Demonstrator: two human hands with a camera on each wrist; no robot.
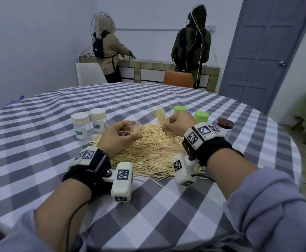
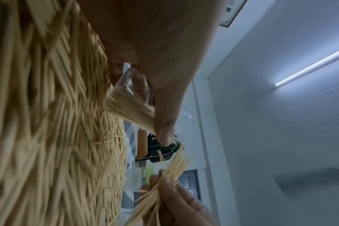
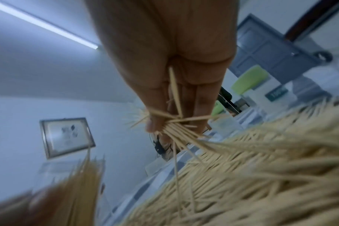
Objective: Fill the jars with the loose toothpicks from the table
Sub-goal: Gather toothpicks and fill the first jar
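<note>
Left hand [image 1: 119,135] grips an open jar [image 2: 132,97] while right hand [image 1: 177,124] pinches a toothpick bundle [image 1: 162,116], which must next be aligned with the jar's mouth.

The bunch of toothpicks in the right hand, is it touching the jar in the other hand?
Apart. The head view shows tablecloth and pile between the bunch of toothpicks in the right hand and the clear jar that the left hand grips.

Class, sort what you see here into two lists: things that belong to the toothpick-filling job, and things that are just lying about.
Part of the job:
- toothpick pile
- bundle gripped by the right hand
- clear jar held by the left hand
- white-lidded jars
- green-lidded jars
- brown-lidded jar

Just lying about:
- white chair
- orange chair
- door
</note>
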